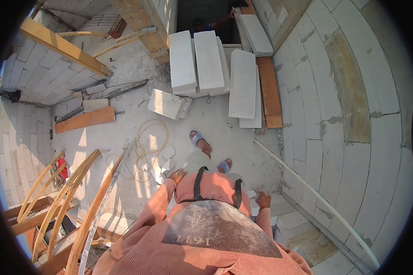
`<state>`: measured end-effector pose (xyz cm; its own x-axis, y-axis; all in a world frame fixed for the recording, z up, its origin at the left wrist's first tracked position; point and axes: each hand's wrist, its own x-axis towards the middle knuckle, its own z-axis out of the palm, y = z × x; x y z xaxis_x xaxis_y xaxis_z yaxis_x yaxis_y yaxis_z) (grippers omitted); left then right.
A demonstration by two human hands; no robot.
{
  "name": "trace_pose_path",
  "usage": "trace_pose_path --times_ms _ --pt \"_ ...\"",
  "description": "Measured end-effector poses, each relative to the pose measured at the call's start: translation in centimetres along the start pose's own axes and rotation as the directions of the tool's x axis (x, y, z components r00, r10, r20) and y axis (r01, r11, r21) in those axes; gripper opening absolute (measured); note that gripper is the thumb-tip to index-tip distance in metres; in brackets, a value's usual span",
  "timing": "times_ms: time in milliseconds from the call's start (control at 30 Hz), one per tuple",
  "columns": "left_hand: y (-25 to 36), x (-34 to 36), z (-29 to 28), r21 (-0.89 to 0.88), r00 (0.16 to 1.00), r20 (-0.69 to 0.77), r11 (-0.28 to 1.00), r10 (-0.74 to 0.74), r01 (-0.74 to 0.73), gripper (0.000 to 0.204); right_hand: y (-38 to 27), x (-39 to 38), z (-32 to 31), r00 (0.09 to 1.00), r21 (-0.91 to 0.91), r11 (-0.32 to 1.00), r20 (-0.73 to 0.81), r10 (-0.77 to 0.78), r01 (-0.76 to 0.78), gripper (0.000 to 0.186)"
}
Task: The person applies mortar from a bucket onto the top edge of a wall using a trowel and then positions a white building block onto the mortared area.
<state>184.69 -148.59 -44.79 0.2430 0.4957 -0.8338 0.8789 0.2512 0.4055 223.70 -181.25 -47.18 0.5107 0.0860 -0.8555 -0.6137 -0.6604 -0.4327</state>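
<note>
My left hand (pixel 177 176) hangs beside my left hip, its fingers loosely stretched and apart, with nothing seen in them. On the other side, my right hand (pixel 263 200) is low by my hip with the fingers curled in; no object shows in it. Ahead of my feet stand several white blocks, among them a left block (pixel 182 59), a middle one (pixel 209 60) and a right one (pixel 242 85). A broken white block (pixel 165 104) lies on the floor closer to me. Neither hand touches any block.
Another person's arm (pixel 222 21) reaches over blocks in the dark opening ahead. A coiled yellowish hose (pixel 144 156) lies left of my feet. Wooden poles (pixel 80 183) lean at left. A pale pole (pixel 316 197) slants along the right block wall (pixel 307 91). Brown boards (pixel 269 89) lie beside the blocks.
</note>
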Motion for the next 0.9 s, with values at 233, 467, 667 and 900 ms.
trace_pose_path --times_ms 233,467,667,900 --pt "-7.3 4.8 -0.2 -0.184 0.987 -0.155 0.981 0.040 -0.068 0.066 -0.6 8.7 5.9 0.784 -0.730 0.290 0.595 -0.177 0.619 0.037" --pt "-9.8 0.1 -0.4 -0.803 0.879 -0.162 0.578 -0.447 0.146 0.063 -17.8 5.5 21.5 0.900 -0.697 0.628 0.435 -0.015 0.347 0.037" --pt "-12.8 0.6 -1.1 -0.966 0.729 -0.012 0.196 -0.684 0.167 0.061 -29.2 4.9 35.2 0.837 -0.751 0.429 0.546 -0.022 0.501 0.037" --pt "-12.4 5.7 -5.9 -0.944 0.533 -0.331 0.281 -0.778 -0.175 0.061 -32.7 6.4 56.2 0.646 -0.561 -0.357 0.740 0.189 0.747 0.036"
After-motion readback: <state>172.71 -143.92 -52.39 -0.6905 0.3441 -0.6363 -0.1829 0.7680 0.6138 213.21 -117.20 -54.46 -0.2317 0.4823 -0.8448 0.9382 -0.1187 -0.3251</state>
